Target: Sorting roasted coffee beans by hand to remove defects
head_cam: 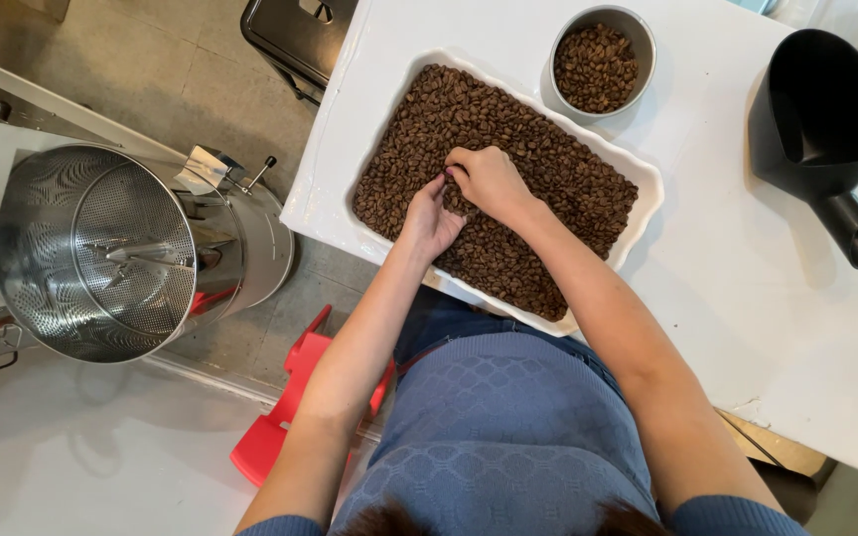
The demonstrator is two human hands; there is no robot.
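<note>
Coffee beans (538, 169) fill a white tray (647, 179); left hand (429, 223) cupped loose, right hand (489, 182) pinching beans.

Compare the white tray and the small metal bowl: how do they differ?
The white tray is rectangular, wide and shallow; the metal bowl is round, small and deeper. The tray's beans spread in a broad layer with the left hand and right hand in them; the bowl sits untouched behind it. Both hold roasted coffee beans on the white table.
</note>
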